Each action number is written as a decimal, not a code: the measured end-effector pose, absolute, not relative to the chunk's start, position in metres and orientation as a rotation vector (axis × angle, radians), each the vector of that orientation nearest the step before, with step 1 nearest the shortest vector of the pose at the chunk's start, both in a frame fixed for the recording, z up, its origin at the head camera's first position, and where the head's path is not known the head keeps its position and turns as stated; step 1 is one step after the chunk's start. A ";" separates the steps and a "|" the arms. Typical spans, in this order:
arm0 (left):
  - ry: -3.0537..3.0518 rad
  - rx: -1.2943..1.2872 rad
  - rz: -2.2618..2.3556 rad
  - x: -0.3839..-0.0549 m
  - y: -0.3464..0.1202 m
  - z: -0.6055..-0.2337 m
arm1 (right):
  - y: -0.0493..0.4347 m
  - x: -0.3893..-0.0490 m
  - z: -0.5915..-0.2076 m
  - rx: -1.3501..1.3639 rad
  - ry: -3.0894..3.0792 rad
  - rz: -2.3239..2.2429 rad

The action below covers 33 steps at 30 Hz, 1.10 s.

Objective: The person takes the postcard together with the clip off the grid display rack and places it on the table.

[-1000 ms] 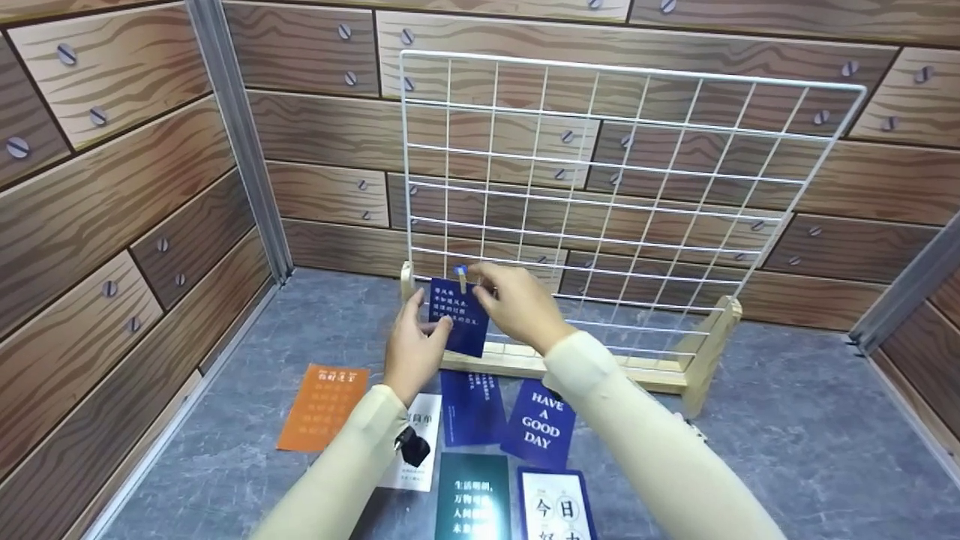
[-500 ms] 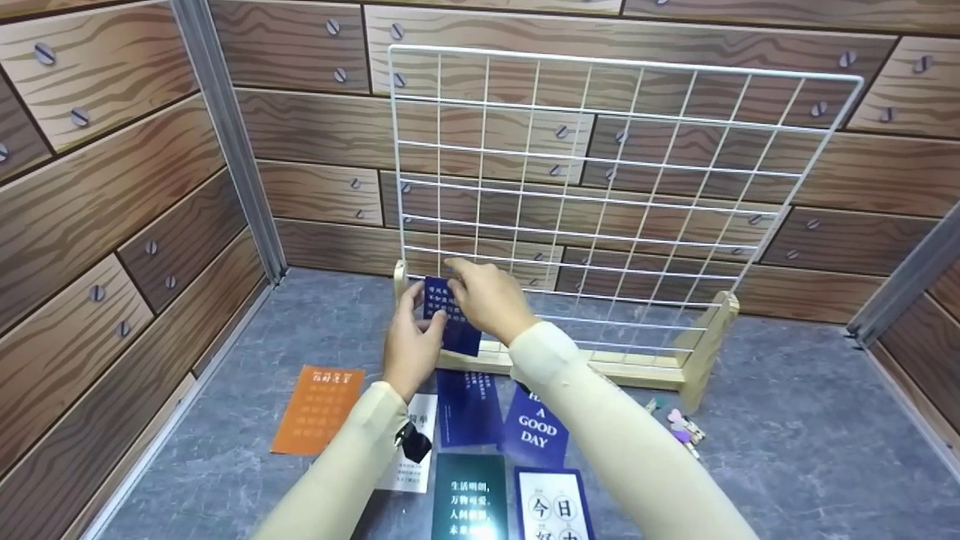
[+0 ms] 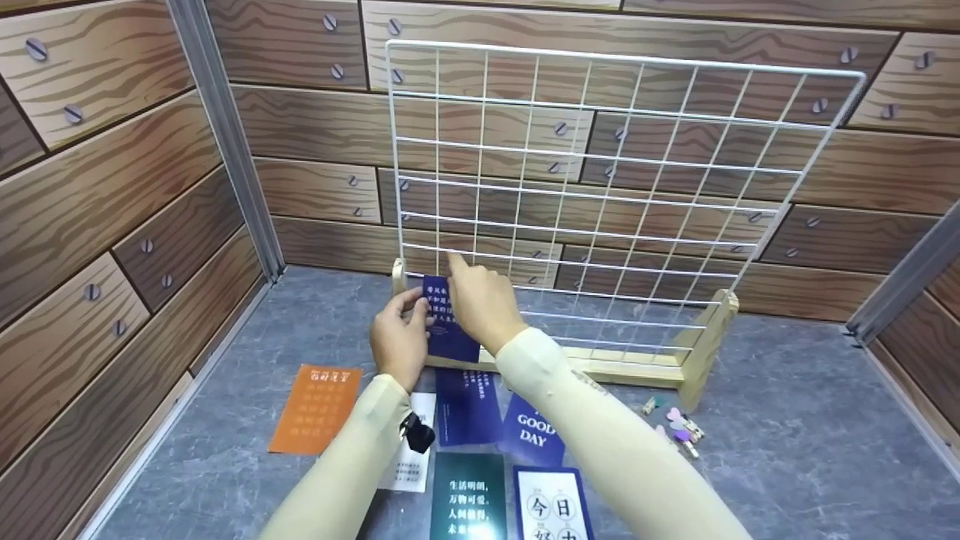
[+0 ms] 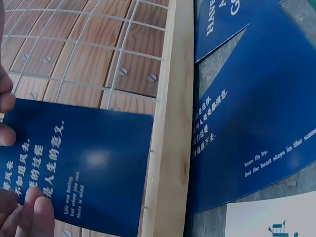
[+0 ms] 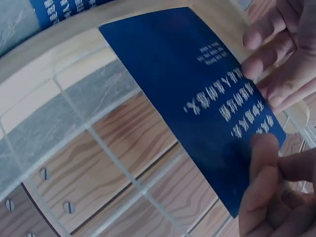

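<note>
A small dark blue card [image 3: 454, 341] with white Chinese writing stands against the lower left of a white wire grid [image 3: 555, 157]. My left hand [image 3: 397, 341] grips the card's left edge, thumb in front. At its top edge, the fingers of my right hand [image 3: 486, 304] are curled around the small wooden clothespin seen earlier, which they now hide. The right wrist view shows fingertips of both hands on the card [image 5: 163, 74], one hand at its side, the other at its top.
The grid's wooden base [image 3: 622, 367] rests on the grey floor. An orange card [image 3: 315, 409], a green card [image 3: 469, 495], a white card [image 3: 411, 457] and several blue ones lie in front. Small clothespins [image 3: 679, 427] lie at the right.
The right hand has moved left across the card's top, covering the clothespin. My left hand has shifted slightly down and left along the card's edge. The view has shifted slightly.
</note>
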State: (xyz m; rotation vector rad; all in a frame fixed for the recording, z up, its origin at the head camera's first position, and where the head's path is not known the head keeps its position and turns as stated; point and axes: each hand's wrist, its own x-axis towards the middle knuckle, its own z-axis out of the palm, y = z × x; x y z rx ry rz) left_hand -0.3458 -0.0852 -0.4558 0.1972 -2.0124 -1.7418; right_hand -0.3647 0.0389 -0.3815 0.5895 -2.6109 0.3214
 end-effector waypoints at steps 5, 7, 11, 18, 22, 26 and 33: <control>-1.993 0.213 -1.776 -0.347 -0.087 -0.457 | 0.041 -0.365 -0.382 0.580 -2.582 0.293; -1.987 0.210 -1.791 -0.347 -0.087 -0.456 | 0.042 -0.365 -0.381 0.580 -2.581 0.278; -1.984 0.208 -1.814 -0.348 -0.086 -0.455 | 0.044 -0.366 -0.381 0.573 -2.621 0.289; -1.987 0.196 -1.802 -0.346 -0.086 -0.456 | 0.048 -0.367 -0.382 0.573 -2.571 0.496; -2.006 0.190 -1.773 -0.346 -0.087 -0.457 | 0.046 -0.367 -0.382 0.567 -2.535 0.503; -2.006 0.191 -1.762 -0.347 -0.088 -0.458 | 0.045 -0.368 -0.384 0.577 -2.499 0.514; -2.001 0.191 -1.763 -0.348 -0.089 -0.458 | 0.045 -0.368 -0.384 0.592 -2.477 0.540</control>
